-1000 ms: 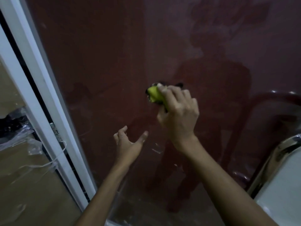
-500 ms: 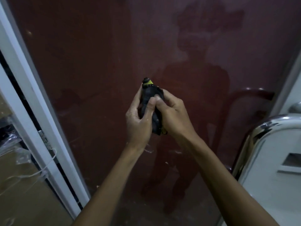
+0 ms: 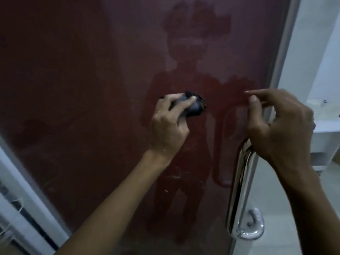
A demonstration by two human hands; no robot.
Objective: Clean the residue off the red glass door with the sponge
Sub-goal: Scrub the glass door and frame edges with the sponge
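Note:
The red glass door [image 3: 82,74] fills most of the view, hazy with streaks and small white specks low down. My left hand [image 3: 168,126] grips the sponge [image 3: 67,107], dark side out, and holds it against the glass near the middle. My right hand [image 3: 279,124] hovers to the right with fingers loosely spread and nothing in it, just above the top of the chrome door handle [image 3: 241,190].
The door's metal edge [image 3: 283,52] runs down the right, with a white room and shelf beyond. A white frame [image 3: 22,208] with a dark gap borders the lower left. The handle's lower mount [image 3: 252,229] sticks out from the door.
Both hands held the sponge together half a second ago. Now only my left hand has it, pressed on the glass, and my right hand has let go and moved right above the handle.

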